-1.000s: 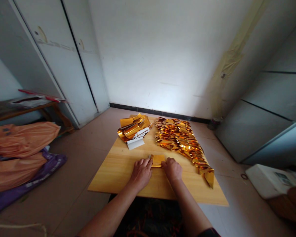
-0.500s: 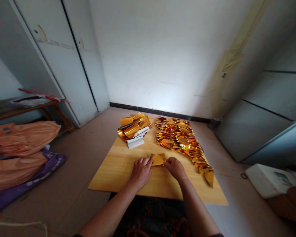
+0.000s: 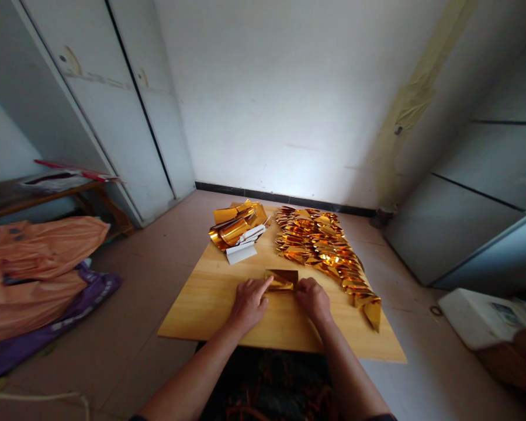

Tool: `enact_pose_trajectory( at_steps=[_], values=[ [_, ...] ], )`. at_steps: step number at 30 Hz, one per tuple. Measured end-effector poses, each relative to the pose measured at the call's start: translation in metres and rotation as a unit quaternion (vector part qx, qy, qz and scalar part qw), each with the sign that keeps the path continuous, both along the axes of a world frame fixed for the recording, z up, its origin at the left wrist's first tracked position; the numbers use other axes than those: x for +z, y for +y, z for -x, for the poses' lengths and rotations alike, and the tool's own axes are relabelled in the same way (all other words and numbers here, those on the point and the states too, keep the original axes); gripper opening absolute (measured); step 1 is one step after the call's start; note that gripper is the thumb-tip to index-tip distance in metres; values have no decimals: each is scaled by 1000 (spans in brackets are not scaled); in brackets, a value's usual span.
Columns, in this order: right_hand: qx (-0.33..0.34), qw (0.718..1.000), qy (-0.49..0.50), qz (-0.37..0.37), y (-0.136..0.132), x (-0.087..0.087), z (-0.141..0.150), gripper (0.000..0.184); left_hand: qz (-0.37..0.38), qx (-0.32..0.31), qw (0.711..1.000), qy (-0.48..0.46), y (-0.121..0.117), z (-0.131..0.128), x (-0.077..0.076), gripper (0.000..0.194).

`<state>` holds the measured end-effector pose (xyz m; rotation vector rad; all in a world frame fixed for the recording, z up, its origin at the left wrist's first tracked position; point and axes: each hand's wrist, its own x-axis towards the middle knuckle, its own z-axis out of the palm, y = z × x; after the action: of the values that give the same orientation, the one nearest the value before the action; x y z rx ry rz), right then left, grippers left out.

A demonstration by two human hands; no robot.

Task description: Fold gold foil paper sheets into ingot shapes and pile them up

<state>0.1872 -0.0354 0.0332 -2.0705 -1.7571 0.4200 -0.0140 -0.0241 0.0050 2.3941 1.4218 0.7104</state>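
Observation:
A sheet of gold foil paper [image 3: 282, 279], partly folded, lies on the wooden board [image 3: 201, 310] between my hands. My left hand [image 3: 249, 303] rests at its left end, index finger stretched onto the foil and the other fingers loosely bent. At the right end, my right hand [image 3: 313, 299] is closed, pinching the foil's lower right corner. Beyond it to the left sits a loose stack of gold foil sheets [image 3: 236, 228], some showing white backs. Rows of folded gold foil pieces [image 3: 309, 237] cover the board's far right side and trail down its right edge.
A white wall [image 3: 272, 105] with a dark skirting stands behind the board. Grey cabinets [image 3: 135, 117] are at the left, more grey panels [image 3: 473, 187] at the right. Orange and purple sacks [image 3: 39, 257] lie on the left floor; a white box [image 3: 477, 316] stands right.
The foil between my hands has changed from a flat tan-gold face to a darker, creased one with a raised edge. My left index finger has stretched out; my right hand stays at the right end.

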Motion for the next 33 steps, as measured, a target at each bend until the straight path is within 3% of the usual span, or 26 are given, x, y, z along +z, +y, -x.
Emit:
enact_pose_trajectory(
  at_steps=[4,9,13,17,21,25,29,33],
  values=[
    [29,999,20,-4,-1,1,-6,10,9,-16,1000,-12,-2,4,2,57],
    [73,993,81,33,4,0,-15,9,28,-63,997,44,-3,10,11,51],
    [52,998,17,44,6,-6,-12,12,59,-104,988,93,-2,17,23,57],
    [92,992,-75,44,7,-5,-9,21,83,-126,982,118,-1,19,30,61],
    [114,990,-42,67,7,4,-11,22,102,-133,979,116,2,19,34,67],
    [80,991,-55,96,9,8,-8,31,105,-125,981,106,4,19,39,74],
    [51,989,-105,86,10,5,1,33,83,-106,987,90,3,19,32,70],
    [40,992,-94,79,8,4,3,32,50,-32,998,-31,1,14,18,55]
  ],
)
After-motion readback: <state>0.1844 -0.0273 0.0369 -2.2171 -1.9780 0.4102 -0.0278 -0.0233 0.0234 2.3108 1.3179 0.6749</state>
